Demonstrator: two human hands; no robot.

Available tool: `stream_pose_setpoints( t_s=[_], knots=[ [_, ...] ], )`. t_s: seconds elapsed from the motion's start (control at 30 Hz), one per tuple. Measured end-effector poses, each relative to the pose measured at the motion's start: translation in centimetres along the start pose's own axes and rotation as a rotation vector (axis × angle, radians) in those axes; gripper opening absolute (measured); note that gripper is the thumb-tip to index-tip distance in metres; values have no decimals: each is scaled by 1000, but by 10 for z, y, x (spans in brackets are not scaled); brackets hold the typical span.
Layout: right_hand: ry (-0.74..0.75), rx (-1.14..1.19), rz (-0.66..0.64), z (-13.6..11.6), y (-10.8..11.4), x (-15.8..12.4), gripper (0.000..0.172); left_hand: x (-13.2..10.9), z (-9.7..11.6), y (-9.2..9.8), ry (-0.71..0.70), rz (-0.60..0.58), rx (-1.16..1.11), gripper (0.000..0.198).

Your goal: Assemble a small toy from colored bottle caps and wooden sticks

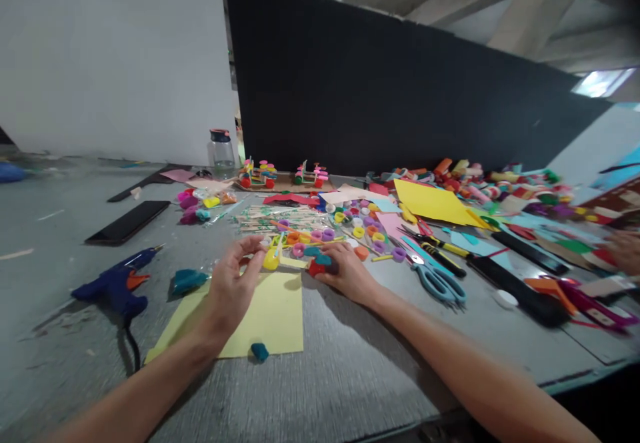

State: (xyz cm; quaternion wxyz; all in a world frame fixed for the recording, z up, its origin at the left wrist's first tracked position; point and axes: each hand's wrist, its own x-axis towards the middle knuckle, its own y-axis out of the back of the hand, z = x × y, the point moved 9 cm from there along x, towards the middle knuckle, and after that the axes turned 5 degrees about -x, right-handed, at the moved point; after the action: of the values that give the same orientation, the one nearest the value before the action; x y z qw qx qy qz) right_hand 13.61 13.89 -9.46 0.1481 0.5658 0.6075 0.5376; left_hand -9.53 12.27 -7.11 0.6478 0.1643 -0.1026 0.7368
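Note:
A small craft model point(293, 262) lies between my two hands, low over the table. It has a yellow rounded part, a pale stick across the middle and a red and teal end. My left hand point(234, 277) is closed in a pinch at the yellow end. My right hand point(350, 271) is closed around the red and teal end, and its fingers hide part of it. Beneath my left hand is a pale yellow paper sheet point(275, 309). A lump of teal clay point(259, 351) sits on the sheet's front edge, and another teal lump point(187, 281) lies left of my left hand.
A blue glue gun point(117, 286) and a dark phone point(129, 221) lie at left. Two finished-looking craft models point(257, 175) stand behind. Sticks point(275, 219) and coloured caps lie ahead; scissors point(440, 279) and cutters lie right. Another person's hand point(625, 253) shows at the right edge.

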Motion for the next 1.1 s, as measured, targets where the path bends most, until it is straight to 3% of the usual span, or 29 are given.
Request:
stream_pose_setpoints(
  t_s=[0.13, 0.3, 0.43, 0.57, 0.73, 0.9, 1.03, 1.07, 1.1],
  knots=[
    [4, 21, 1, 11, 8, 3, 43, 8, -11, 8, 10, 27, 37, 33],
    [-66, 72, 20, 30, 27, -2, 58, 13, -21, 5, 36, 19, -3, 41],
    [-170, 131, 117, 44, 49, -7, 32, 13, -15, 2, 25, 10, 11, 39],
    [-288, 135, 282, 65, 73, -10, 41, 11, -4, 4, 7, -15, 81, 34],
    [-350, 88, 478, 83, 97, -16, 29, 10, 5, 1, -48, -56, 156, 29],
    [-339, 20, 512, 84, 100, -20, 31, 23, 17, 5, -85, -93, 254, 27],
    [-286, 8, 486, 80, 95, -20, 25, 17, 34, 0, -18, -399, 341, 30],
    [-271, 11, 480, 79, 94, -20, 24, 8, 37, -7, 13, -535, 367, 25],
    [-255, 11, 476, 78, 94, -20, 24, -11, 36, -21, 35, -786, 460, 19]
  ],
)
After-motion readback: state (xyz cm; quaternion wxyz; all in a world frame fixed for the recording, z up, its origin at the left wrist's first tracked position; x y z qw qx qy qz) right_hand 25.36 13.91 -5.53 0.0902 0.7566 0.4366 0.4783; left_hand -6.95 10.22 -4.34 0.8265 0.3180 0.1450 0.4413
